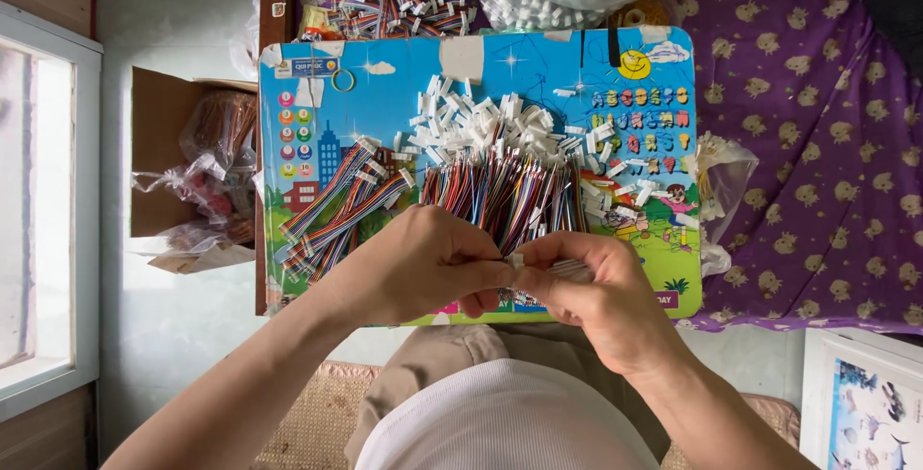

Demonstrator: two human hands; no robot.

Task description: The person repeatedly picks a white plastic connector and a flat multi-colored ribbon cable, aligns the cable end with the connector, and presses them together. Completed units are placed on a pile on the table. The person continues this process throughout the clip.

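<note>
Seen from above, both forearms rose from 6 o'clock and met at the middle of a colourful children's picture board (pixel 385 95). The left hand (pixel 418 263), knuckles up, pinched a small white connector (pixel 516 260) between thumb and fingertips. The right hand (pixel 601 302) curled around a thin ribbon of wires (pixel 569 268), touching the same connector. Just beyond, toward 12 o'clock, lay a pile of white connectors (pixel 490 124) above striped wire bundles (pixel 500 191); finished cables (pixel 336 206) sat at 10 o'clock
</note>
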